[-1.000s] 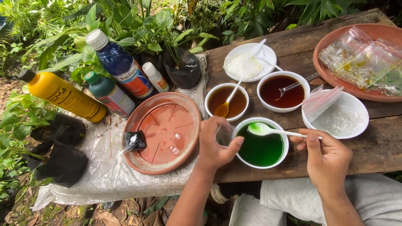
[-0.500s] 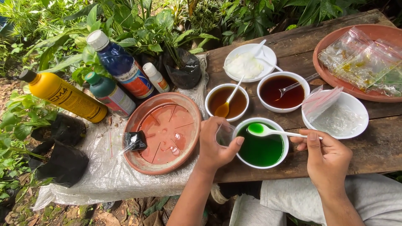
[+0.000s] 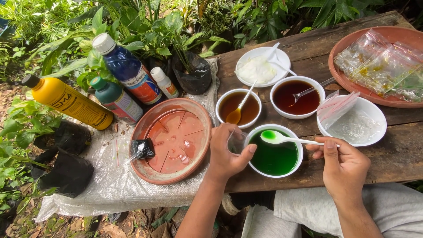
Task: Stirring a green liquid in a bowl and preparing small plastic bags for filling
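Presently, the right hand (image 3: 346,165) pinches the handle of a white plastic spoon (image 3: 282,138) between thumb and fingers, closed on it; the spoon's bowl carries green liquid and sits over the far rim of the bowl of green liquid (image 3: 274,152), which lies just to that hand's left. The left hand (image 3: 225,152) is curled around a small clear plastic bag (image 3: 237,142), fingers gripping its mouth, the thumb resting against the near rim of the green bowl. Beyond the left hand stands a bowl of amber liquid (image 3: 238,107) with a spoon in it; beyond the spoon hand is a bowl of dark brown liquid (image 3: 296,97), also with a spoon, and farther off a white plate holding a white substance (image 3: 262,68). Just beyond the right hand is a white bowl of clear bags (image 3: 352,121); farther right, a terracotta dish (image 3: 348,83) holds filled packets. To the left of the left hand lies a terracotta saucer (image 3: 172,139), with bottles (image 3: 125,72) beyond it. All bowls rest on a wooden bench (image 3: 396,154).
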